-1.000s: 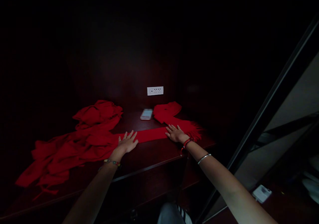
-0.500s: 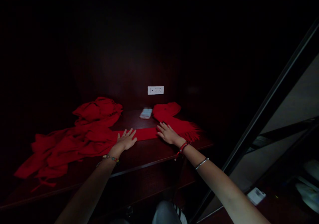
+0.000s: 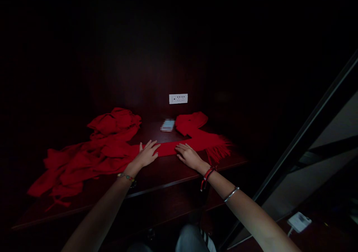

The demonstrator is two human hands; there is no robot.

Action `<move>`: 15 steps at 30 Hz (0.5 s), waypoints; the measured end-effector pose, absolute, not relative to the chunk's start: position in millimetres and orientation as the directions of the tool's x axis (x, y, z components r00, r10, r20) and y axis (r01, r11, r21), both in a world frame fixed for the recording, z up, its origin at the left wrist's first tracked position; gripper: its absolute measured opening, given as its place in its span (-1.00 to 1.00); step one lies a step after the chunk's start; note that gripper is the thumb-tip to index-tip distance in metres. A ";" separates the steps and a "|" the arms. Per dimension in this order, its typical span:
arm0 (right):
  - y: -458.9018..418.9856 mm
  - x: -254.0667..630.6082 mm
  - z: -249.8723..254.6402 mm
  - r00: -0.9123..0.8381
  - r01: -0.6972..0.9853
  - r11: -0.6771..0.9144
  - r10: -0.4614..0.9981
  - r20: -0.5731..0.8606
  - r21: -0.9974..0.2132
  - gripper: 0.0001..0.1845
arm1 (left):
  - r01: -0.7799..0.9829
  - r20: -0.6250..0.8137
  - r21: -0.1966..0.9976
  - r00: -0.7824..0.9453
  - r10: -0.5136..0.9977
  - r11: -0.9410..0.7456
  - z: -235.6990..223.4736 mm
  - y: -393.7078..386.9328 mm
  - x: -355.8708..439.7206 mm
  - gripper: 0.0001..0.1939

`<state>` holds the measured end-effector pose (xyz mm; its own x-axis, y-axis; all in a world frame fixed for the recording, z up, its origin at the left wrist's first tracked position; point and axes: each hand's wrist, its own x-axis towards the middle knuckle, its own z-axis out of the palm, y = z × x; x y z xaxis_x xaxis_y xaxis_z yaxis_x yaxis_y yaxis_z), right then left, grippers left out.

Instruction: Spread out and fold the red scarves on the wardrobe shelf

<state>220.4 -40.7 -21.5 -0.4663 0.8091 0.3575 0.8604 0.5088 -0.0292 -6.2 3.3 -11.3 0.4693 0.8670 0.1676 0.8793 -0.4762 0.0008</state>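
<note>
Working from afar, I rest the left hand (image 3: 147,155) and right hand (image 3: 190,157) on a fringed red scarf (image 3: 167,149) lying along a dark wooden shelf (image 3: 165,171), both grips unclenched — palms pushed inward could ruck it, and a sharp tug could drag the bunched red cloth (image 3: 89,158) off the front.

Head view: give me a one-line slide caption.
Left hand and right hand rest on a flat strip of red cloth, with a white socket plate behind.

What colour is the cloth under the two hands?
The cloth is red, seen best in the head view.
</note>
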 end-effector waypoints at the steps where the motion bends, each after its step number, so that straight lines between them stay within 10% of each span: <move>1: -41.7 219.5 -18.0 -0.502 0.848 0.530 0.791 0.350 0.019 -0.63 | 0.831 0.167 0.007 0.547 0.820 -0.556 -7.2 3.8 -5.1 -0.56; 8: -36.2 213.1 0.7 -0.625 0.774 0.577 0.763 0.165 0.262 -0.75 | 0.603 -0.012 -0.100 0.795 0.607 -0.792 15.4 11.7 3.9 -0.61; 15: -31.6 195.0 -1.4 -0.549 0.833 0.511 0.809 0.209 0.213 -0.71 | 0.653 0.052 -0.073 0.758 0.651 -0.754 12.0 24.4 9.3 -0.61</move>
<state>195.0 -31.6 -1.4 -0.5495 0.8090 0.2088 0.8329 0.5106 0.2135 9.3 24.4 12.0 0.7577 0.6506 0.0517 0.6526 -0.7542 -0.0729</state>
